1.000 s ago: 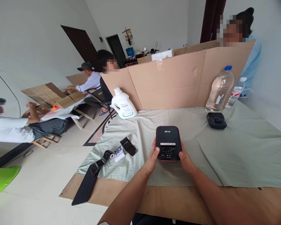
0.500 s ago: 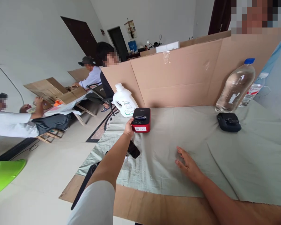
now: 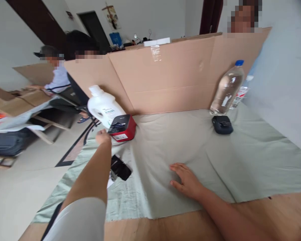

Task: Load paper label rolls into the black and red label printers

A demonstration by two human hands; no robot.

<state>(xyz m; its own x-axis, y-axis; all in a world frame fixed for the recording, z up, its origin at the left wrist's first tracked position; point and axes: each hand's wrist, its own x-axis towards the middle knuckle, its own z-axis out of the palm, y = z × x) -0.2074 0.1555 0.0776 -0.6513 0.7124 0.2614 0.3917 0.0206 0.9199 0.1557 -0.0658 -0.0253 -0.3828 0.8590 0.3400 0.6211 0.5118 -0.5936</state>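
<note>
Your left hand (image 3: 102, 136) touches the red printer (image 3: 122, 128), grip unclear, beside the white jug (image 3: 103, 105); right hand (image 3: 187, 180) lies flat, fingers spread, nearer you.

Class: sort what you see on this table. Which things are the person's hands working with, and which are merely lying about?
In hand: left hand at the red and black printer; right hand flat on the green cloth.

Lying about: white jug, water bottle, small black device, cardboard screen.
</note>
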